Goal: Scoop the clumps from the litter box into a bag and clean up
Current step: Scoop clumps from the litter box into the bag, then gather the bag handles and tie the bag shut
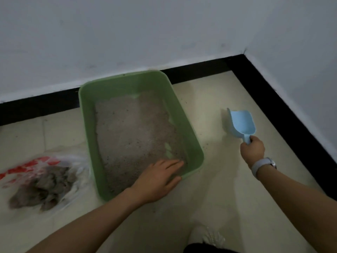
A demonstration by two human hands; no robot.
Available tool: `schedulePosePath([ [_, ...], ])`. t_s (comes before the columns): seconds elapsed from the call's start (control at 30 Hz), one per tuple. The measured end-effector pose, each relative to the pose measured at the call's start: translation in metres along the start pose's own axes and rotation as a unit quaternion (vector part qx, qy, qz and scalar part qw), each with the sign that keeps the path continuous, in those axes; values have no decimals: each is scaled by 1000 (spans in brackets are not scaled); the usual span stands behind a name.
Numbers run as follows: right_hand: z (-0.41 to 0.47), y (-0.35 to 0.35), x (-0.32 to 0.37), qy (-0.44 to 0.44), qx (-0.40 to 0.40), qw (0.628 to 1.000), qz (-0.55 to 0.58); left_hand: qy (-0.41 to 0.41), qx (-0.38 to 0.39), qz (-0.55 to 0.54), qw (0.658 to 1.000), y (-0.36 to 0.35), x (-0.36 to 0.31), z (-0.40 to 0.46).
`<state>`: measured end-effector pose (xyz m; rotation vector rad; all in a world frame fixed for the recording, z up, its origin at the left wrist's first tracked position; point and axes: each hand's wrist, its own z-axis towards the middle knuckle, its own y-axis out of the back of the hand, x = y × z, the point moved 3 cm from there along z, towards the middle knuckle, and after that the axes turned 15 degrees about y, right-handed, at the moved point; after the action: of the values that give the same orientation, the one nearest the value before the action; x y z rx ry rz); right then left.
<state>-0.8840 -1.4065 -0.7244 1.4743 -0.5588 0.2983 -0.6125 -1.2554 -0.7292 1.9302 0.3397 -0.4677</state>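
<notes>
- L hand flat, fingers straight, resting on near rim of green litter box, fingertips on litter.
- R hand grips blue scoop handle, mostly hidden; scoop right of box.
- Bag w/ clumps left of box, blurry, partly cut off.

I see a pale tiled floor with a black skirting strip along both walls. Green litter box sits on it against the far wall. Clear bag with red print lies just left of the box, grey clumps inside. Loose grains scattered right of the box.
</notes>
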Motion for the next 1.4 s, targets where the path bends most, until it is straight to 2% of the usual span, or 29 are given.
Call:
schedulePosePath([
  [0.23,13,-1,-37,-103,-45,992,58,1,-4,47,999,-1,-18,34],
  [0.5,22,-17,-56,-97,95,990,34,-49,11,164,985,-5,-31,73],
  [0.6,22,-17,-50,-78,120,988,-55,-48,19,171,984,-3,-27,73],
  [0.67,21,-15,-37,-41,125,980,-148,-43,13,167,985,-1,-28,72],
  [0.73,19,-18,-14,32,113,978,-175,-22,-6,155,988,6,-25,69],
  [0.83,12,-32,35,162,115,968,-156,40,-48,109,992,27,-5,56],
  [0.93,-5,-45,100,276,124,950,-83,102,-149,62,982,53,31,30],
  [1.03,-36,-57,171,393,118,912,-11,173,-248,50,952,71,77,-9],
  [1.17,-98,-82,253,515,160,840,57,293,-301,44,906,81,134,-74],
  [1.3,-173,-119,298,646,247,721,52,459,-349,52,815,74,187,-148],
  [1.4,-211,-154,324,678,349,646,-33,546,-375,31,749,71,209,-189],
])
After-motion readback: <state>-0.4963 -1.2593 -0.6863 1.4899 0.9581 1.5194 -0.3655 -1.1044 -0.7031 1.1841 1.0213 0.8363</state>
